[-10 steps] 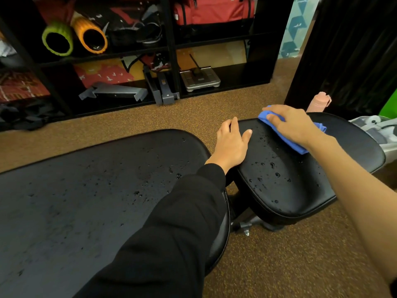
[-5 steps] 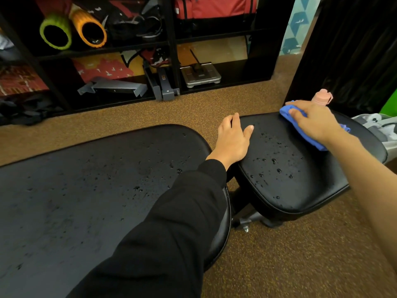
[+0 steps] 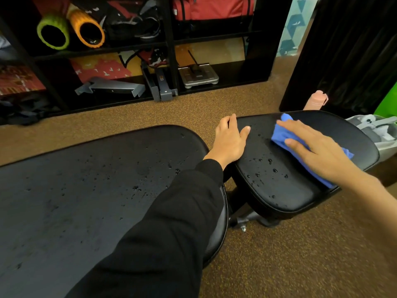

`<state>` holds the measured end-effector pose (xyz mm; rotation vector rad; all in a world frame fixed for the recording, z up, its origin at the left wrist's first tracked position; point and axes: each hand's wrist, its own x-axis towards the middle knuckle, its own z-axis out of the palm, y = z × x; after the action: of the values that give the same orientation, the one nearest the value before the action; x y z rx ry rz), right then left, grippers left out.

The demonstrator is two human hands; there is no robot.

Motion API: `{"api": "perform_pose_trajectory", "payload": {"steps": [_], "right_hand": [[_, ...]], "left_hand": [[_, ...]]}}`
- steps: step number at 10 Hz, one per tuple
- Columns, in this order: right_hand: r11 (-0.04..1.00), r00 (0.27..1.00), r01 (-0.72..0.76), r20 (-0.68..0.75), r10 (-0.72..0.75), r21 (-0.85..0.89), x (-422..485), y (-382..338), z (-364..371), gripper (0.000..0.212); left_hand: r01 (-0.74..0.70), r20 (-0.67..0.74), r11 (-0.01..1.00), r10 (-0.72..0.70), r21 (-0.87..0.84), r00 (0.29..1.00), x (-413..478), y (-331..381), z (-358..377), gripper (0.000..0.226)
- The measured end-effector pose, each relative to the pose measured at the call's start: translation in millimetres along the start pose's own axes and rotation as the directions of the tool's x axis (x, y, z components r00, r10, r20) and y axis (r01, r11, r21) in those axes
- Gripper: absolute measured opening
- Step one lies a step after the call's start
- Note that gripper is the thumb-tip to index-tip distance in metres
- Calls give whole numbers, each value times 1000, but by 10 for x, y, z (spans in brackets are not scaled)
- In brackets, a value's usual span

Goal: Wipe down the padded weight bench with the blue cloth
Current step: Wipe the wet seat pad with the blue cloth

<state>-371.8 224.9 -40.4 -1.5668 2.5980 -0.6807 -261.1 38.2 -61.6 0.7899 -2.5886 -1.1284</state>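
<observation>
The black padded bench has a long back pad (image 3: pixel 86 190) on the left and a smaller seat pad (image 3: pixel 275 186) on the right, both dotted with water droplets. My right hand (image 3: pixel 318 151) lies flat with straight fingers on the blue cloth (image 3: pixel 281 136), pressing it onto the seat pad's far half. My left hand (image 3: pixel 231 140) rests flat on the seat pad's left edge, fingers straight, its arm in a black sleeve crossing the back pad.
A black shelf unit (image 3: pixel 169 44) at the back holds green and orange foam rollers (image 3: pixel 71 31), a red bag (image 3: pixel 212 7) and a scale (image 3: pixel 198 75). A pink bottle (image 3: pixel 315 101) stands behind the seat pad. Brown speckled floor (image 3: pixel 300 254) surrounds the bench.
My right hand slid the blue cloth out to the seat pad's far right end, then back toward its middle. The left hand has stayed on the pad's edge.
</observation>
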Motion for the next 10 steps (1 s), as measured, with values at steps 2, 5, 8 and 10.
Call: {"api": "perform_pose_trajectory", "payload": {"steps": [2,5,8,10], "right_hand": [[955,950,-292,-128,283,-54,79,549,-214,45],[870,881,-444,-282,380,-212,161,433,46,40],[950,958,-256,-178,225,-178,-354,425,-89,41],[843,856,-506,-223,466,-182,179,820,-215,47]], "left_hand": [[3,4,1000,-3,-15,1000,-5,-3,2,63],[3,-2,1000,-3,-18,1000,7,-11,17,63],[-9,-2,1000,9,0,1000,13,-23,19,63],[-9,-6,1000,9,0,1000,5,-18,19,63]]}}
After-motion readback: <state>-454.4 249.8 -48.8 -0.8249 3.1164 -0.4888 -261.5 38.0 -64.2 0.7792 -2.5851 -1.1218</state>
